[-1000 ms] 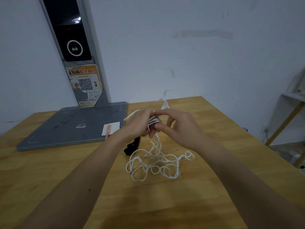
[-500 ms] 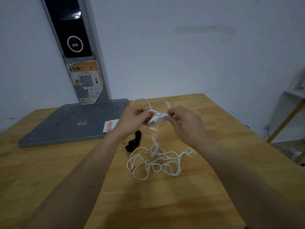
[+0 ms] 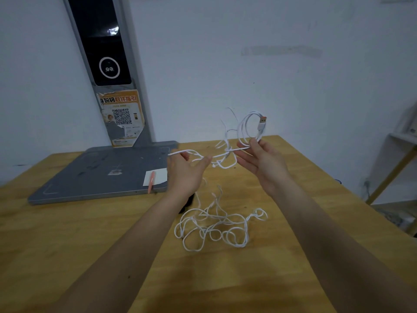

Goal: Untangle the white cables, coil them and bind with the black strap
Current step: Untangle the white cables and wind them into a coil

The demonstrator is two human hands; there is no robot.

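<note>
White cables (image 3: 216, 224) lie partly heaped in loose loops on the wooden table (image 3: 67, 256) and partly lifted between my hands, which are held apart above the heap. My right hand (image 3: 261, 163) pinches a small coil (image 3: 248, 127) at its base, with the orange-tipped USB plug (image 3: 262, 123) standing free at the top; my left hand (image 3: 187, 170) has its fingers partly spread, a strand running across them, and I cannot tell how firmly it grips. Between the two hands sits a small knot (image 3: 228, 154) of crossed strands, from which thin lines drop to the heap below. Judged risk: pulling the hands further apart would likely tighten this knot rather than free it, since the strands cross close together. A second risk is that the light pinch lets the coil spring open, undoing the turns already formed. A third is that lifting drags the heap along and snarls its loops. A dark object at my left wrist, mostly hidden, is probably the black strap (image 3: 190, 201); it lies on the table near the grey stand base (image 3: 101, 172).
</note>
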